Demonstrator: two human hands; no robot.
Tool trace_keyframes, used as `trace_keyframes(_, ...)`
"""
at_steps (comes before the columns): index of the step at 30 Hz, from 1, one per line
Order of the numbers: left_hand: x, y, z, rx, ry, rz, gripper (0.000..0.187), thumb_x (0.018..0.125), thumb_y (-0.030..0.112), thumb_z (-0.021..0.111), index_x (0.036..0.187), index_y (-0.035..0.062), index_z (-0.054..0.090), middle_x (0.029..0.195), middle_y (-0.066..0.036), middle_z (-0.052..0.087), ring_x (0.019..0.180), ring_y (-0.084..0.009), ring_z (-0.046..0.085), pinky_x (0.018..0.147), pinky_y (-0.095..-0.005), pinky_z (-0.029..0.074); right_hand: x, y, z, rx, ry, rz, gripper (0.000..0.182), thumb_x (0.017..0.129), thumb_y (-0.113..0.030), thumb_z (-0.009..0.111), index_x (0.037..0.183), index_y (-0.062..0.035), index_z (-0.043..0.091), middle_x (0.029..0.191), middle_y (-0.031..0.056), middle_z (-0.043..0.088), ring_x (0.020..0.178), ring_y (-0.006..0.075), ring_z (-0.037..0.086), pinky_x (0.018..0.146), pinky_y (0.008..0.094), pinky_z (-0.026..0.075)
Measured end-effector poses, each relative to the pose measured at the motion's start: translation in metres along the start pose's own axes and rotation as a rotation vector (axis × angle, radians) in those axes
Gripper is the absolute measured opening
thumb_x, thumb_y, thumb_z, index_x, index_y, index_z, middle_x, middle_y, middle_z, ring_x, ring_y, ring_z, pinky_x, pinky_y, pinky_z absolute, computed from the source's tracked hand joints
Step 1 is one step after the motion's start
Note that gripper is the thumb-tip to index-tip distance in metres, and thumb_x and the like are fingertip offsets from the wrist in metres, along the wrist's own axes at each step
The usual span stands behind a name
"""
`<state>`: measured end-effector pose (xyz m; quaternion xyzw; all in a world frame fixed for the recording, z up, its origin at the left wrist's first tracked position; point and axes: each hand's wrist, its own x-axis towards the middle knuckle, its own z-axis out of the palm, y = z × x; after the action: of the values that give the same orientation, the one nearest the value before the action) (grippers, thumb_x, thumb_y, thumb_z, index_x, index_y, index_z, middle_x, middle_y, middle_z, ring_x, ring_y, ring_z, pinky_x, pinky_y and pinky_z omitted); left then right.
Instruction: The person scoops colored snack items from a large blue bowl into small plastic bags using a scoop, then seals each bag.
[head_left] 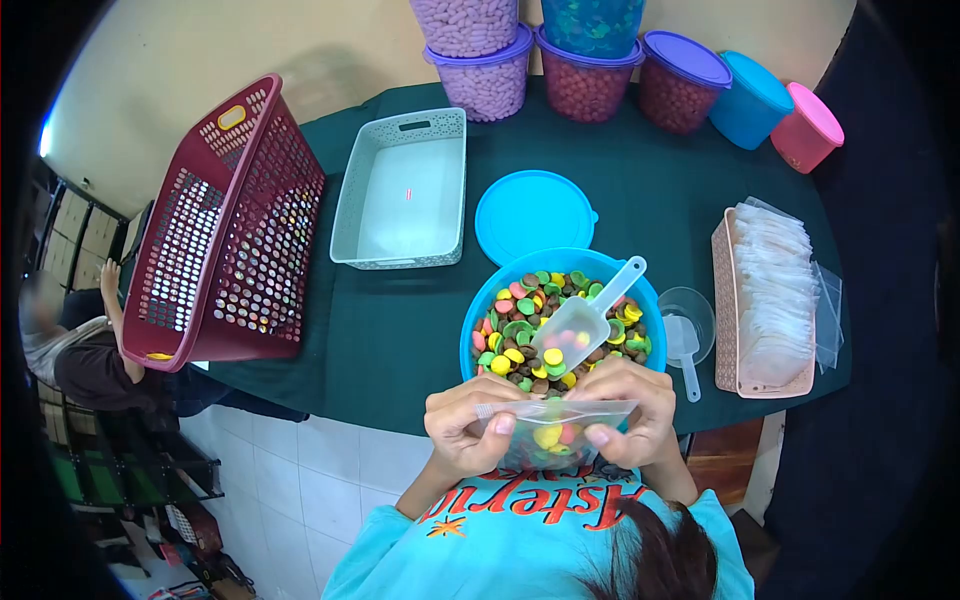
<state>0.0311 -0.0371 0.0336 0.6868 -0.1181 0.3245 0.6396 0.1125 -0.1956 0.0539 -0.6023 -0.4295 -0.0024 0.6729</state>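
Note:
My left hand [468, 428] and my right hand [632, 412] pinch the two upper sides of a clear plastic bag [550, 410] in front of my chest. Yellow, pink and green candies show through the bag. Just beyond it stands a blue tub [474, 335] full of brown, yellow, green and pink round candies [516, 330]. A translucent scoop [585, 325] lies on the candies, its handle pointing to the upper right. Whether the bag's top edge is sealed cannot be made out.
Right of the tub are a clear bowl with a small scoop [684, 340] and a pink basket [722, 300] of plastic bags. Behind lie a blue lid [535, 218], a pale tray [400, 200] and lidded tubs [590, 90]. A maroon basket [225, 240] stands left; a person [100, 360] is beyond.

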Motion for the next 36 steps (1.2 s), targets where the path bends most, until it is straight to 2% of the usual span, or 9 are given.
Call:
trace_keyframes(7,-0.002,-0.001,0.004,-0.224,-0.037,0.004,0.010,0.073,0.002,0.055,0.073,-0.0072,0.060,0.071,-0.016,0.062,0.065,-0.0226,0.061,0.062,-0.0315,0.050,-0.011,0.000,0.006,0.024,-0.012,-0.015,0.008,0.066,-0.002,0.064,0.073,0.0007,0.060,0.067,0.0102,0.061,0.059,0.0180,0.059,0.054,0.0264,0.046)
trace_keyframes(10,0.000,0.009,0.006,-0.120,-0.069,-0.077,0.007,0.071,0.001,0.060,0.073,-0.0050,0.061,0.072,-0.015,0.062,0.067,-0.0219,0.061,0.063,-0.0301,0.050,-0.012,-0.002,0.009,0.011,0.000,-0.055,0.008,0.065,0.000,0.063,0.072,0.0003,0.060,0.067,0.0101,0.061,0.058,0.0180,0.059,0.053,0.0258,0.045)
trace_keyframes(13,-0.004,0.005,0.005,-0.109,-0.112,-0.064,0.007,0.068,-0.001,0.064,0.075,-0.0031,0.061,0.072,-0.013,0.062,0.067,-0.0212,0.061,0.063,-0.0291,0.049,-0.013,-0.002,0.011,0.008,-0.033,-0.051,0.008,0.063,0.001,0.062,0.071,0.0002,0.059,0.065,0.0093,0.060,0.057,0.0180,0.058,0.052,0.0255,0.045)
trace_keyframes(21,-0.004,0.002,0.008,-0.061,-0.052,-0.121,0.004,0.071,-0.001,0.065,0.074,-0.0021,0.062,0.071,-0.011,0.062,0.067,-0.0208,0.061,0.064,-0.0302,0.050,-0.007,-0.001,0.009,-0.022,-0.052,0.024,0.018,0.059,-0.002,0.065,0.076,-0.0006,0.059,0.071,0.0081,0.060,0.064,0.0177,0.058,0.052,0.0252,0.045)
trace_keyframes(24,0.002,0.000,0.006,-0.096,-0.126,-0.087,0.004,0.072,0.000,0.061,0.071,-0.0030,0.060,0.069,-0.013,0.061,0.064,-0.0225,0.061,0.065,-0.0345,0.052,-0.006,-0.003,0.008,-0.054,-0.083,0.097,0.021,0.058,-0.003,0.067,0.078,-0.0015,0.059,0.074,0.0077,0.060,0.065,0.0172,0.058,0.055,0.0250,0.046)
trace_keyframes(26,0.005,0.003,0.005,-0.134,-0.170,-0.143,0.006,0.071,0.001,0.063,0.076,-0.0032,0.063,0.071,-0.013,0.062,0.068,-0.0223,0.062,0.073,-0.0395,0.051,-0.004,-0.004,0.007,-0.076,-0.073,0.090,0.022,0.058,-0.003,0.067,0.079,-0.0016,0.060,0.075,0.0076,0.060,0.065,0.0167,0.057,0.055,0.0247,0.046)
trace_keyframes(29,0.004,0.004,0.007,-0.183,-0.196,-0.124,0.015,0.069,-0.002,0.066,0.084,-0.0001,0.064,0.079,-0.012,0.064,0.075,-0.0226,0.062,0.078,-0.0382,0.048,-0.006,-0.003,0.009,-0.093,-0.027,0.058,0.022,0.059,-0.002,0.066,0.080,-0.0018,0.061,0.076,0.0073,0.060,0.066,0.0158,0.057,0.055,0.0240,0.046)
trace_keyframes(34,-0.001,0.005,0.009,-0.140,-0.165,-0.126,0.013,0.069,-0.002,0.066,0.082,0.0003,0.064,0.077,-0.012,0.064,0.075,-0.0231,0.062,0.082,-0.0429,0.047,-0.009,-0.009,0.013,-0.104,0.011,0.032,0.018,0.061,0.001,0.066,0.078,-0.0020,0.062,0.073,0.0070,0.059,0.064,0.0151,0.057,0.052,0.0240,0.045)
trace_keyframes(36,-0.001,0.006,0.008,-0.114,-0.143,-0.103,0.012,0.068,-0.001,0.066,0.080,0.0003,0.064,0.076,-0.012,0.064,0.073,-0.0239,0.062,0.081,-0.0453,0.047,-0.014,-0.008,0.014,-0.114,0.038,0.064,0.014,0.061,-0.002,0.069,0.073,-0.0014,0.061,0.069,0.0081,0.058,0.062,0.0167,0.056,0.056,0.0249,0.043)
